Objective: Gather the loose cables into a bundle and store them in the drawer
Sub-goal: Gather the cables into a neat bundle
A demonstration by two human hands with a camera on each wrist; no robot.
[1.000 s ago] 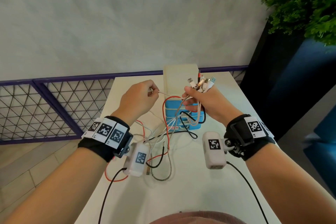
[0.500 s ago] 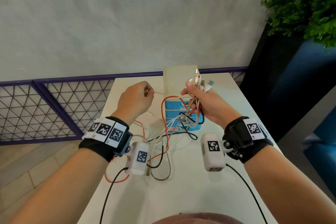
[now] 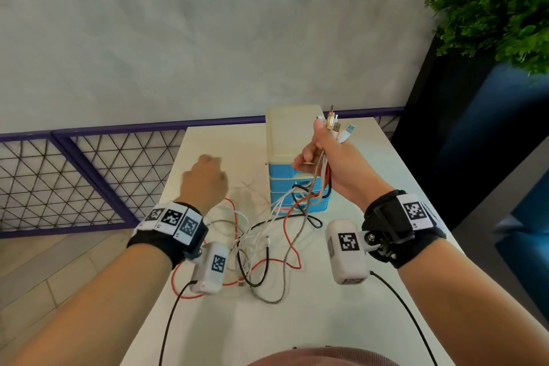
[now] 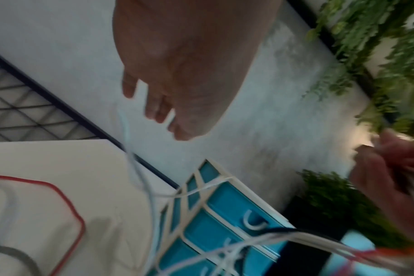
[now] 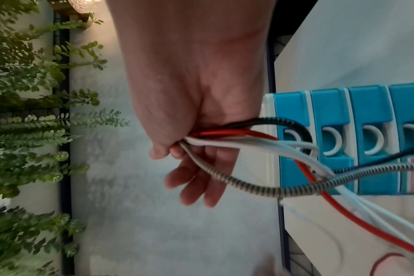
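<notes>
Above the white surface (image 3: 297, 330), my right hand (image 3: 323, 163) is raised, thumb and fingers closed round the plug ends of the cables (image 3: 319, 169). The plugs stick up past my thumb in a loose fan. From the right wrist view I count a black, a red, several white and one ribbed metal-sheathed cable leaving my fist.

My left hand (image 3: 205, 178) hovers over the surface, back towards me. The left wrist view is blurred; a thin white cable (image 4: 126, 134) runs past its fingertips, but I cannot tell whether it is pinched.

I judge the gathering about half done: one end of each cable is collected, while the long tails lie tangled in loops between my wrists. Winding them into a bundle remains.

Behind the tangle stands a small drawer unit (image 3: 292, 140), cream on top, with glossy blue plastic fronts and curved white handles. All its drawers look closed, so opening one and storing the bundle is left too.
</notes>
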